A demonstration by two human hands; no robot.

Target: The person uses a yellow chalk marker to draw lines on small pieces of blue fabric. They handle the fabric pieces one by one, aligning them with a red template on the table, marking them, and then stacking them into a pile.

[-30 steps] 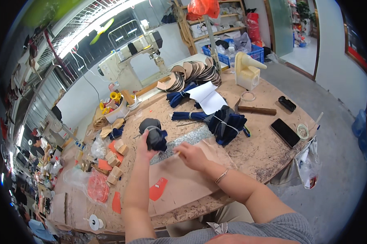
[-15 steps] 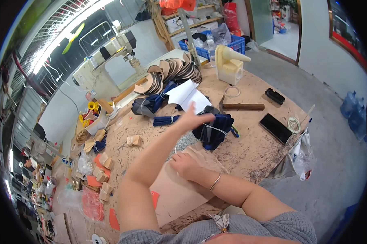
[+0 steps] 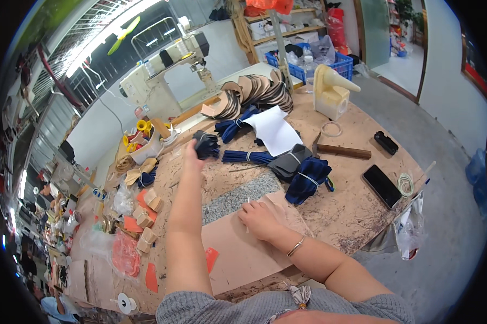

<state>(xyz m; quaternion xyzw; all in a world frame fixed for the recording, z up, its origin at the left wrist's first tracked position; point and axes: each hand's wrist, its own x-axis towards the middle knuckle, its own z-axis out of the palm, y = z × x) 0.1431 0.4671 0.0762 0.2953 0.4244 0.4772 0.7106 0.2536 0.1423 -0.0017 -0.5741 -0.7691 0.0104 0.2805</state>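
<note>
My left hand (image 3: 191, 156) reaches far across the table, its fingers closed on the near side of a dark grey and navy bundle of cut pieces (image 3: 206, 146). My right hand (image 3: 258, 220) rests on a tan sheet (image 3: 243, 256), fingers curled round a thin pale pen-like stick (image 3: 249, 202). Under the sheet's far edge lies a grey speckled stone slab (image 3: 238, 195). Tied navy pieces (image 3: 308, 181) and a grey bundle (image 3: 288, 162) lie beyond my right hand. A white paper (image 3: 274, 129) lies over part of the other navy bundles.
A hammer (image 3: 343, 151), a phone (image 3: 382, 186), a black case (image 3: 386, 142) and a cream-coloured container with a spout (image 3: 332, 92) sit on the right. Stacked curved pieces (image 3: 254, 92) stand near a sewing machine (image 3: 168, 81). Small tan blocks (image 3: 146, 238) lie at the left.
My left hand has moved left from above the navy bundle by the paper and closed on the grey and navy bundle. My right hand stays on the sheet. The view has shifted.
</note>
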